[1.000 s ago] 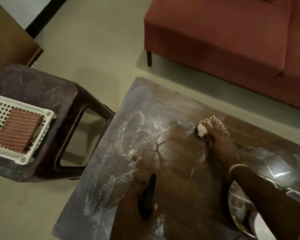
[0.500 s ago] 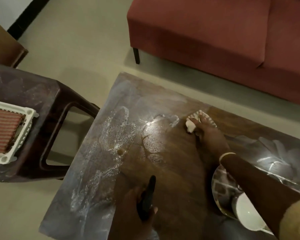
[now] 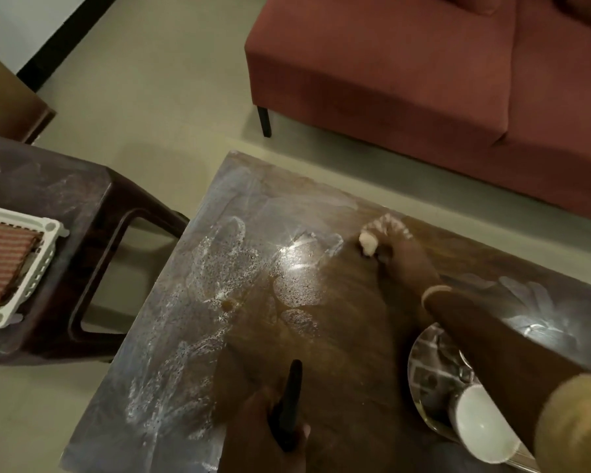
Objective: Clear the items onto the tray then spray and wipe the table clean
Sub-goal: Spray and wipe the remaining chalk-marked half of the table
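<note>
Wiping under way, foam left along the table's left edge

The right hand (image 3: 405, 264) pressed a crumpled white cloth (image 3: 376, 233) near the far edge of the dark wooden table (image 3: 338, 336); the left hand (image 3: 263, 435) gripped a black spray trigger (image 3: 289, 407) at the near edge. The round silver tray (image 3: 430, 370) with a white cup (image 3: 481, 428) sat at the near right corner, so clearing looked done; white foam streaks (image 3: 219, 268) remained unwiped.

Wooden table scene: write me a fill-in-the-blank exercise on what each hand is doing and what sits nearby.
1. The right hand presses a ____ against the wooden table.
2. The left hand grips a black ____.
3. The white cup lies on a shiny ____.
4. The white basket rests on a dark plastic ____.

Missing words: cloth; spray bottle; tray; stool
</note>
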The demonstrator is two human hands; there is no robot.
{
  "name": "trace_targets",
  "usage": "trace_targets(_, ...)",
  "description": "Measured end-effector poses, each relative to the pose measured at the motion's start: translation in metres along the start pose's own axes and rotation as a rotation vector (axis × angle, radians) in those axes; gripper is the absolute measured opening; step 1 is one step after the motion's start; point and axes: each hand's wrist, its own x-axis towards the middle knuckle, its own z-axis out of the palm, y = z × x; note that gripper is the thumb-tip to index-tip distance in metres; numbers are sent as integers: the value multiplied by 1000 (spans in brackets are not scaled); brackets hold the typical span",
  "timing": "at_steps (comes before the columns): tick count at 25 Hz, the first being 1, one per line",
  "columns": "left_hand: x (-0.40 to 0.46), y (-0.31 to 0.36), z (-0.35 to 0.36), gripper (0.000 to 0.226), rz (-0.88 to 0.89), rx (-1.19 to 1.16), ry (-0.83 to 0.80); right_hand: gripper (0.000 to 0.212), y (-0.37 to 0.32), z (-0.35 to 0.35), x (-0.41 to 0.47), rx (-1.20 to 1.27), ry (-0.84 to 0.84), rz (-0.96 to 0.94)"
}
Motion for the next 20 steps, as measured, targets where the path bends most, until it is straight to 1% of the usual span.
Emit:
trace_targets(1, 2, -8, 1, 24, 157, 113, -69, 55, 2, 3, 8, 44, 106, 0)
trace_targets(2, -2, 0, -1, 23, 135, 111, -20, 54, -3, 5, 4, 76, 120, 50)
trace_targets(3, 2, 1, -1, 27, 153, 109, -83, 53, -11, 9, -9, 28, 75, 20)
trace_targets(4, 4, 2, 1, 33, 245, 152, -14, 56, -21, 15, -33, -16, -11, -90)
trace_targets(5, 8, 1, 6, 33, 343, 200, 6, 62, -26, 27, -67, -23, -141, -210)
trace_targets(6, 4, 16, 8, 30, 317, 275, 35, 66, -22, 21, -81, -16, -220, -304)
trace_targets(7, 6, 21, 10, 29, 287, 299, 28, 67, -7, 5, -65, -38, -221, -374)
trace_targets(8, 9, 26, 15, 32, 270, 322, 9, 66, 6, -12, -32, -72, -114, -374)
trace_targets(9, 13, 28, 19, 32, 278, 314, 27, 62, 18, -25, 5, -60, -71, -252)
trace_targets(10, 17, 31, 18, 28, 246, 279, 72, 58, 26, -35, 35, -31, -15, -83)
trace_targets(11, 22, 33, 19, 26, 196, 233, 121, 54, 27, -41, 58, -28, 49, 6)
trace_targets(13, 30, 30, 24, 25, 190, 243, 158, 50, 11, -32, 63, 1, 140, 126)
trace_targets(14, 29, 33, 25, 22, 145, 224, 146, 49, -1, -17, 46, 38, 152, 112)
trace_targets(15, 32, 36, 27, 18, 136, 214, 139, 48, -16, -2, 19, 48, 149, 32)
trace_targets(16, 32, 39, 28, 19, 118, 232, 126, 50, -31, 11, -11, 52, 81, -95)
trace_targets(18, 29, 43, 27, 30, 122, 254, 124, 59, -40, 24, -59, -23, -136, -427)
trace_targets(19, 29, 41, 26, 35, 125, 228, 131, 63, -33, 15, -52, -46, -195, -542)
trace_targets(20, 30, 40, 25, 36, 137, 231, 124, 64, -23, 1, -28, -74, -200, -553)
